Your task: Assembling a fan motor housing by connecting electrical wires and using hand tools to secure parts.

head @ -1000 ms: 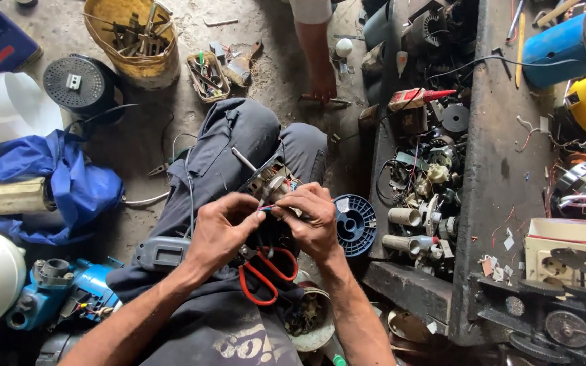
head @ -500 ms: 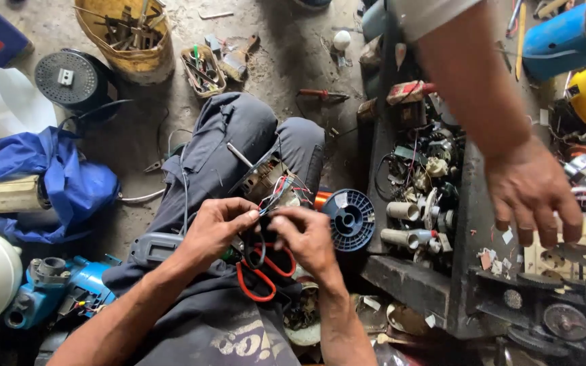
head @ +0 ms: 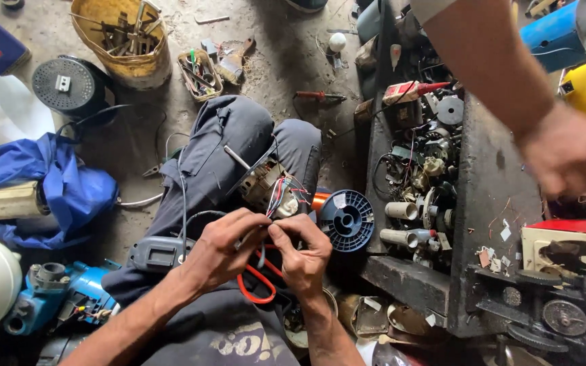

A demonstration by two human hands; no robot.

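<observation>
both hands — left hand (head: 222,251), right hand (head: 303,254) — pinch thin motor wires (head: 281,196); one hard tug might snap them off the small motor (head: 262,183).

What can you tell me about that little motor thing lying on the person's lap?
The small motor rests tilted on the grey-trousered thigh. It looks like bare metal with a pale winding block, a thin steel shaft sticking out toward the knee, and red, white and dark wires trailing from its near end. Those wires run to the left hand and right hand, which pinch them together just below it.
</observation>
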